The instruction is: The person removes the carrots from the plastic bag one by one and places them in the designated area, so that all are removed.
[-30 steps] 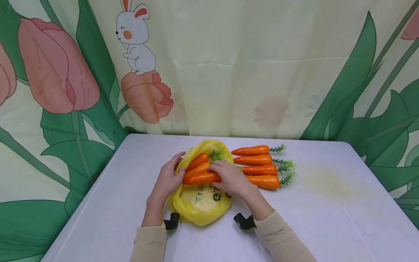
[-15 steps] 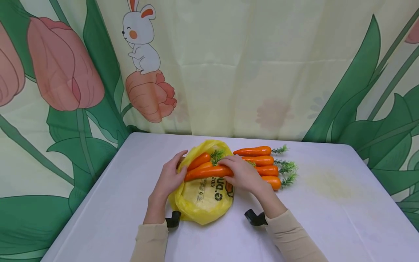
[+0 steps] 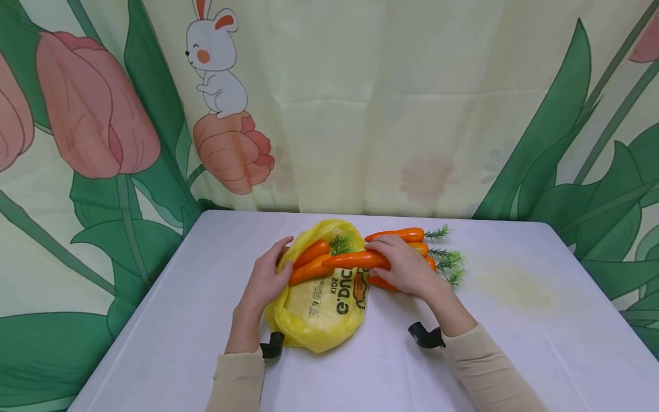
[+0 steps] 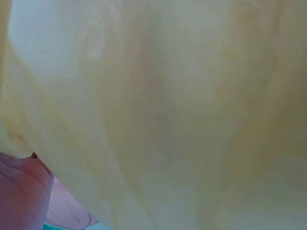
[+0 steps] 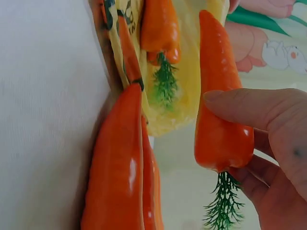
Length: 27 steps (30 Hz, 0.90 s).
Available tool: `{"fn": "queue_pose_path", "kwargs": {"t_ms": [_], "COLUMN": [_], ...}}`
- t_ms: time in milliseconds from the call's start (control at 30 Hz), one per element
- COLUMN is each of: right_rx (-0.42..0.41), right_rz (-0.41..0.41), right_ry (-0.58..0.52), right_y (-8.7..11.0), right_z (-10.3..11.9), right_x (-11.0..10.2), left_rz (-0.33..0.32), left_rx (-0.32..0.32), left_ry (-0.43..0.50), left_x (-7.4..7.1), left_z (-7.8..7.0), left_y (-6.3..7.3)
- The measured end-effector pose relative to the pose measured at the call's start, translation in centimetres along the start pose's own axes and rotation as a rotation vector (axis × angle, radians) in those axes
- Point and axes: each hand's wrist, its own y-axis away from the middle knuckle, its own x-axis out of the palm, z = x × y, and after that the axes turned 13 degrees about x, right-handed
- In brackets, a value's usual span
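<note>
A yellow plastic bag [image 3: 321, 340] with printed lettering lies on the table with its mouth spread. My left hand [image 3: 265, 277] holds its left rim, thumb on the near side. Between thumb and fingers of my right hand [image 3: 404, 266] is an orange carrot [image 3: 355, 260] with a green top, its tip pointing left over the bag mouth. In the right wrist view this carrot [image 5: 220, 139] hangs apart from the others. Two more carrots [image 3: 310, 252] rest in the bag beside my left thumb. Yellow plastic [image 4: 163, 115] fills most of the left wrist view.
Right of the bag, several carrots [image 3: 407, 233] lie in a row, tips left and green tops [image 3: 450, 260] right, partly hidden by my right hand. The white table [image 3: 515, 343] ends at a curtain [image 3: 329, 143] printed with tulips and a rabbit.
My right hand has moved right with the carrot, drawing it off the carrots in the bag toward the row. My left hand has stayed at the bag's rim.
</note>
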Motion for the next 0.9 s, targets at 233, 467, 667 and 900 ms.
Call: {"fn": "queue_pose_path", "kwargs": {"t_ms": [233,467,667,900], "right_rx": [0.010,0.091,0.141,0.123], "right_rz": [-0.012,0.004,0.001,-0.036], "right_ry": [-0.003,0.037,0.059,0.064], "right_y": [-0.2,0.5,1.2,1.8], "right_z": [-1.7,-3.5,-5.1,-7.3], "right_x": [-1.6,-3.4,-4.9,-6.4], "left_rz": [-0.015,-0.018,-0.015,-0.008], "left_rx": [-0.006,0.007,-0.003,-0.012], "left_ry": [-0.001,-0.006,-0.005,-0.010], "left_x": [-0.1,-0.1,0.0,0.0], "left_z": [0.2,0.2,0.3,0.2], "left_y": [0.2,0.2,0.1,0.1]}}
